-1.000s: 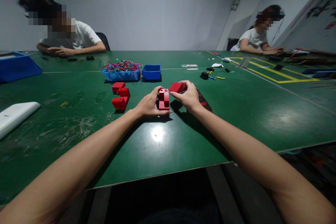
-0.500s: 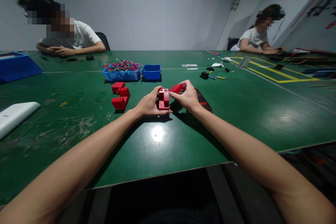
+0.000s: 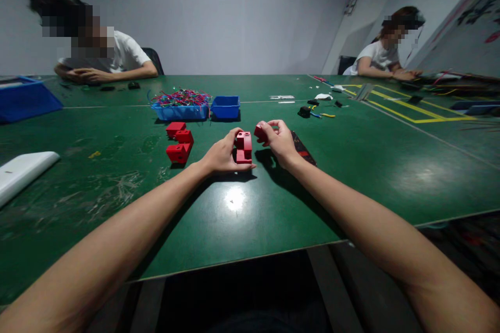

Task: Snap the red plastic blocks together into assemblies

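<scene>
My left hand [image 3: 223, 155] is closed around a red notched block [image 3: 244, 148], thumb at its top and fingers under its lower edge. Between the fingers of my right hand [image 3: 279, 141] is a smaller red block [image 3: 259, 132], partly covered by the thumb and fingers. A narrow gap separates the two pieces. To the left on the green table stand more red blocks [image 3: 180, 145], close together with notches showing. Behind my right hand lies a dark flat object [image 3: 303, 150] with a red stripe, partly hidden.
A blue tray of coloured wires [image 3: 182, 109] and a smaller blue bin [image 3: 225, 108] stand beyond my hands. Black parts with yellow and blue wires [image 3: 308, 111] lie at back right. A white slab [image 3: 25, 171] is at far left. Two people sit across the table.
My right hand has turned the smaller red block, so its end now faces me instead of its long side. The left hand and its block have stayed in place.
</scene>
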Demonstrator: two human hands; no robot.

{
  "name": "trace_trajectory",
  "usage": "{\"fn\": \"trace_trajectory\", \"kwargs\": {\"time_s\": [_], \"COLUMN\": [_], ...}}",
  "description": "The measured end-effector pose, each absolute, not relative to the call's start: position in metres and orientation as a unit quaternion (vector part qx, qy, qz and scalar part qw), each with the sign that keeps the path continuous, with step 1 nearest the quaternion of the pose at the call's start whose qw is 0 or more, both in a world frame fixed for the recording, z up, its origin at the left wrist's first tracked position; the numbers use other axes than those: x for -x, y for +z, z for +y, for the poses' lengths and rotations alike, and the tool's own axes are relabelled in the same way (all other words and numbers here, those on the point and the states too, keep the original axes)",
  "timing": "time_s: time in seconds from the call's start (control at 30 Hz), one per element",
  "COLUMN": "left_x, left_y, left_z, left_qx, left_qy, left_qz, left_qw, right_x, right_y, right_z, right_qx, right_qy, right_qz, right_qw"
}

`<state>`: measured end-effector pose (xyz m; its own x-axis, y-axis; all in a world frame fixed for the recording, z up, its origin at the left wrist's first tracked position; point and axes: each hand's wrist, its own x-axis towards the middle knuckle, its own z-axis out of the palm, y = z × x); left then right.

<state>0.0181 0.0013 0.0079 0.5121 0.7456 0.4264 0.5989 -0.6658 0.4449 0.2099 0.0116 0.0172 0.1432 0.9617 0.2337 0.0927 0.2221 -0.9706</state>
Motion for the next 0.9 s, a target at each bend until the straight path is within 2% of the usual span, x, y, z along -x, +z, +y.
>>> {"fn": "trace_trajectory", "kwargs": {"time_s": [0.27,0.7,0.9], "left_x": [-0.021,-0.021,-0.021], "left_y": [0.009,0.008,0.008], "left_z": [0.003,0.006,0.007], "left_qx": [-0.828,-0.806,-0.78], "left_qy": [0.292,0.3,0.328], "left_qz": [0.453,0.48,0.502], "left_qw": [0.155,0.172,0.176], "right_x": [-0.204,-0.205,-0.204], "right_y": [0.033,0.033,0.027], "right_z": [0.002,0.002,0.005], "right_qx": [0.482,0.453,0.388], "right_qy": [0.509,0.544,0.56], "right_qz": [-0.448,-0.44,-0.466], "right_qw": [0.556,0.552,0.565]}}
